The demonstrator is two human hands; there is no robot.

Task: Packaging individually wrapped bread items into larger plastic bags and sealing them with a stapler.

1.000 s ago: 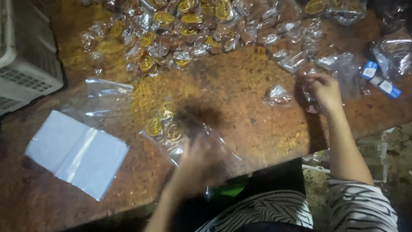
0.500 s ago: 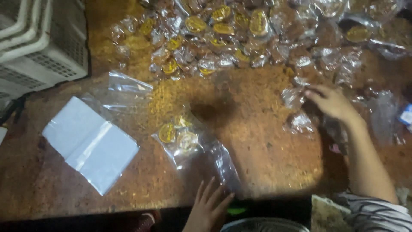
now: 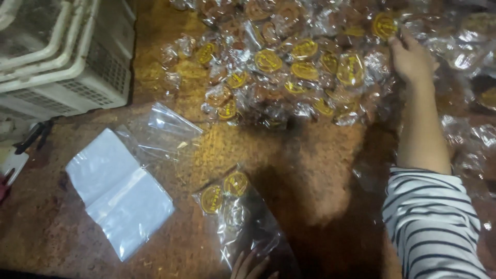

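Change: your right hand (image 3: 411, 59) has moved from the near right edge of the pile up to its far right part; your left hand (image 3: 251, 266) stays at the near edge, on the bag.
Right hand: your fingers (image 3: 399, 44) are partly apart and touch a wrapped snack with a yellow round label (image 3: 385, 25); I cannot tell if they already grip it.
Left hand: only the fingertips show, slightly spread, resting on the near end of the clear plastic bag (image 3: 243, 222).
Bag: it lies on the counter (image 3: 320, 170), near centre, crinkly and shiny, with a few yellow-labelled snacks inside.
Pile: many small wrapped snacks (image 3: 289, 67), glossy film, round yellow labels, far centre to far right.
Other packages: a flat stack of clear bags (image 3: 119, 191) at near left, smooth and whitish.
Crate: white plastic crate (image 3: 62, 57), ribbed grid walls, far left.
Counter surface: brown, rough, speckled.
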